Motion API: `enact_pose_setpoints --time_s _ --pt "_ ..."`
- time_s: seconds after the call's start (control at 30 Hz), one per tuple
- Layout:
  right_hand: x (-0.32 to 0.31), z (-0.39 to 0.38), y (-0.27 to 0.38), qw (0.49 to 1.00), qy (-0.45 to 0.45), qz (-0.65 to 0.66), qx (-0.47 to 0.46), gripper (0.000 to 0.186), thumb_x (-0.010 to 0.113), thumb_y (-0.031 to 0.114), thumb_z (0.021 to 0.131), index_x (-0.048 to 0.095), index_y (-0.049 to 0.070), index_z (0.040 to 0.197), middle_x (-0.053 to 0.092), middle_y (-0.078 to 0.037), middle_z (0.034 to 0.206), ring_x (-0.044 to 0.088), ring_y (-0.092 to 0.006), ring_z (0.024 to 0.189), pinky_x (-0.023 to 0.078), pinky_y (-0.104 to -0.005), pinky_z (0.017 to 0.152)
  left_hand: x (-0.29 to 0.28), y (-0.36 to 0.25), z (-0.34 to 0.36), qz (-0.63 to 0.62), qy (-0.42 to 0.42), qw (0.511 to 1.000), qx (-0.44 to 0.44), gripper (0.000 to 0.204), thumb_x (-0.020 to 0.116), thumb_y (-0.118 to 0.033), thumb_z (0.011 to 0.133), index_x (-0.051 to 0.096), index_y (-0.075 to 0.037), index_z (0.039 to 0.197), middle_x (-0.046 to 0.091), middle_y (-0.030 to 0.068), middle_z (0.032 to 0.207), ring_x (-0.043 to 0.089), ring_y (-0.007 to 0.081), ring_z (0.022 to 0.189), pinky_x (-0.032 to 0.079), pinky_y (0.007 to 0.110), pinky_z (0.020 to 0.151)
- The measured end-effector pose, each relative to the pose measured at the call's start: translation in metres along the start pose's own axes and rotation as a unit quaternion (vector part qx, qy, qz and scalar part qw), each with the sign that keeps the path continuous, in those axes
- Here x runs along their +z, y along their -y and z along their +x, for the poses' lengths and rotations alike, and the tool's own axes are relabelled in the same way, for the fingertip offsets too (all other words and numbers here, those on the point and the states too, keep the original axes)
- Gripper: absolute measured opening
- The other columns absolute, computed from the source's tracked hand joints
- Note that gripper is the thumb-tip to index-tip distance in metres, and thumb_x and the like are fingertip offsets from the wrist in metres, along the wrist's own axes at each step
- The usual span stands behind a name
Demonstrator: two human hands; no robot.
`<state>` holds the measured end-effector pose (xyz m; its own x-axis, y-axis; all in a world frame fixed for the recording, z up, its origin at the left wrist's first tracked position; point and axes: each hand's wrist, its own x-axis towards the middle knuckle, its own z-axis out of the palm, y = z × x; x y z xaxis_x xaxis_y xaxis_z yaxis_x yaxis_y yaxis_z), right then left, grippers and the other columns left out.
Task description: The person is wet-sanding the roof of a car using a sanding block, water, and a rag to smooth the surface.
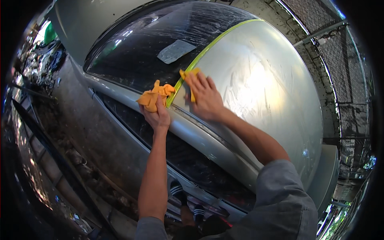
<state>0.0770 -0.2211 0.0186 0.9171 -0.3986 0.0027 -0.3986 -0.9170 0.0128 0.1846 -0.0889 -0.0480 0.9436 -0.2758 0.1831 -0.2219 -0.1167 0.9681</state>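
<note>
My left hand [157, 115] is closed round a bunched orange cloth [151, 99], held above the edge of the car's roof by the windshield corner. My right hand [206, 96] presses a yellow cloth [193, 74] against the silver car roof [260, 92], its fingers over the cloth. Between the two hands runs a strip of yellow-green masking tape [209, 47], which follows the border between roof and windshield. Clear plastic film seems to cover the dark windshield [132, 56]. Part of the yellow cloth is hidden under my right fingers.
A grey sheet [176, 51] lies on the windshield. Along the roof's near side runs a silver rail [200, 134] above the dark side windows [192, 164]. A mesh fence [352, 80] stands at the right. My feet in striped sandals [199, 212] are below, beside the car.
</note>
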Motion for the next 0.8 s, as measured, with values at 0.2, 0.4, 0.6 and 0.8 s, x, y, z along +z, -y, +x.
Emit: enact_pose_setpoints --time_s 0.2,0.4,0.6,0.8 --pt "-0.015 -0.011 -0.004 0.998 -0.001 0.008 -0.061 0.054 0.039 0.035 0.099 0.033 0.013 0.148 0.029 -0.007 0.156 0.021 -0.0278 0.145 0.013 -0.0466 0.118 0.002 -0.016 -0.003 -0.005 -0.019 1.0 -0.012 0.034 0.053 -0.034 0.096 0.062 -0.003 0.105 0.059 0.0146 0.107 0.05 0.0318 0.112 0.029 0.044 0.107" --pt "-0.013 -0.009 0.011 0.992 0.002 0.019 -0.126 0.055 0.04 0.035 0.099 0.034 0.013 0.148 0.031 -0.009 0.155 0.019 -0.0266 0.146 0.013 -0.0465 0.118 -0.012 -0.011 -0.001 0.011 0.006 1.0 0.012 0.035 0.051 -0.036 0.097 0.062 -0.004 0.108 0.06 0.0144 0.111 0.05 0.0313 0.113 0.029 0.045 0.108" --pt "-0.009 -0.01 0.006 0.969 0.031 0.037 -0.243 0.052 0.039 0.035 0.099 0.038 0.013 0.146 0.035 -0.009 0.153 0.024 -0.0261 0.145 0.014 -0.0465 0.118 0.003 -0.013 -0.005 -0.014 -0.015 0.999 -0.038 0.036 0.052 -0.037 0.096 0.063 -0.005 0.108 0.061 0.0142 0.11 0.051 0.0297 0.114 0.03 0.042 0.108" --pt "-0.039 -0.087 -0.005 0.976 0.085 0.073 -0.189 0.052 0.039 0.034 0.099 0.036 0.014 0.147 0.03 -0.007 0.155 0.018 -0.0276 0.146 0.011 -0.0468 0.119 -0.01 -0.016 0.001 0.046 -0.03 0.998 0.025 0.035 0.052 -0.035 0.096 0.064 -0.004 0.108 0.063 0.0131 0.108 0.054 0.0302 0.11 0.03 0.042 0.108"
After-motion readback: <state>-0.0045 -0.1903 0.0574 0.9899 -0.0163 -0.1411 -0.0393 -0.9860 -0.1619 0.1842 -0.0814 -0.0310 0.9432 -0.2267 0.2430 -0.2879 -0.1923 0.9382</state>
